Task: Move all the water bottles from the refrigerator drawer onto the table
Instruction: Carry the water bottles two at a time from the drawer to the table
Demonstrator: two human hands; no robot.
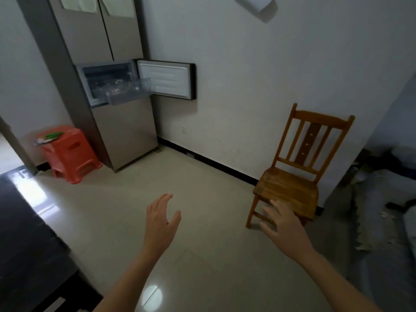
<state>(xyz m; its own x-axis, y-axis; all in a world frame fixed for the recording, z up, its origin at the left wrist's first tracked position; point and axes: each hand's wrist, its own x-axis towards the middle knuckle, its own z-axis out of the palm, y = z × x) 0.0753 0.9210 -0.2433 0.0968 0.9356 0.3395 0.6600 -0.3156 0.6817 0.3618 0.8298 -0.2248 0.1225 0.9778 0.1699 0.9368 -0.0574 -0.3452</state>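
A tall grey refrigerator stands at the back left against the wall. Its small middle door is swung wide to the right. A clear plastic drawer is pulled out of that compartment; its contents are too dim and small to make out. A dark glossy table fills the lower left. My left hand and my right hand are stretched forward over the floor, far from the refrigerator, both with fingers apart and holding nothing.
An orange plastic stool with small items on top sits left of the refrigerator. A wooden chair stands against the wall on the right, just beyond my right hand. A grey covered sofa lies at the far right. Pale tiled floor lies ahead.
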